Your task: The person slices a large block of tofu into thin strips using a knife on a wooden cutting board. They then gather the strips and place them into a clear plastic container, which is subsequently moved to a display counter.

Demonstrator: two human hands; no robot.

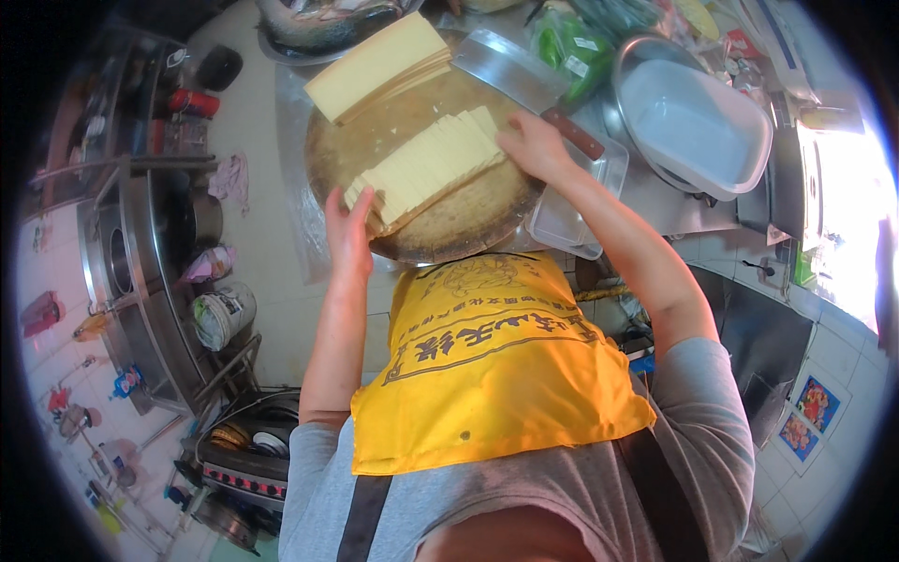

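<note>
A long row of thin pale-yellow slices [428,165] lies slanting across a round wooden chopping block [470,218]. At its lower left end my left hand [349,228] rests with thumb and fingers apart around the slices. My right hand [532,144] touches the upper right end of the row with its fingertips. Behind the row, a stack of broad pale-yellow sheets [383,67] sits on the block's far left edge. A cleaver [511,69] with a brown wooden handle lies beyond my right hand, its blade over the block's far right edge.
A whole fish [316,31] lies on a metal dish at the far left. Green peppers in a plastic bag [572,53] are behind the cleaver. To the right, a white plastic tub [695,123] sits in a metal basin [621,91]; a clear plastic container [569,228] stands beside the block.
</note>
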